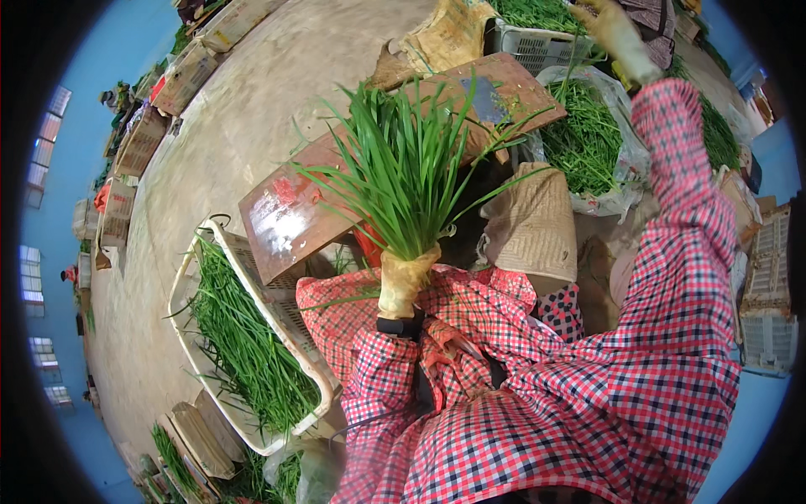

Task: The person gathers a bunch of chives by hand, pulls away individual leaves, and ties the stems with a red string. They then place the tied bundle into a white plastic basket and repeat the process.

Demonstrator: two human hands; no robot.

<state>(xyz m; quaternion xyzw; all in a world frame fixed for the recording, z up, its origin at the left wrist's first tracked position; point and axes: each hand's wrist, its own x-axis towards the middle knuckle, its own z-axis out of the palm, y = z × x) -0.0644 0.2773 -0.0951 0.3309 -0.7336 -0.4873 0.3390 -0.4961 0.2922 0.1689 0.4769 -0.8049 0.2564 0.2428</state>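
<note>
Upright in front of my lap stands a thick bunch of long green chives (403,168). My left hand (401,281), in a pale stained glove, is closed around its lower end. The leaves fan out above the fist. My right arm reaches far out to the upper right. At its end my gloved right hand (620,35) is near a white crate (537,46) of chives; its fingers are smeared by motion. Behind the held bunch lies a reddish-brown board (294,214), wet and scattered with bits of leaf.
A white plastic basket (183,290) of loose chives is at my left. To the right, a clear plastic bag (625,126) holds more greens. A woven tan sack (445,42) lies beyond the board. Stacked boxes (180,76) line the far left wall.
</note>
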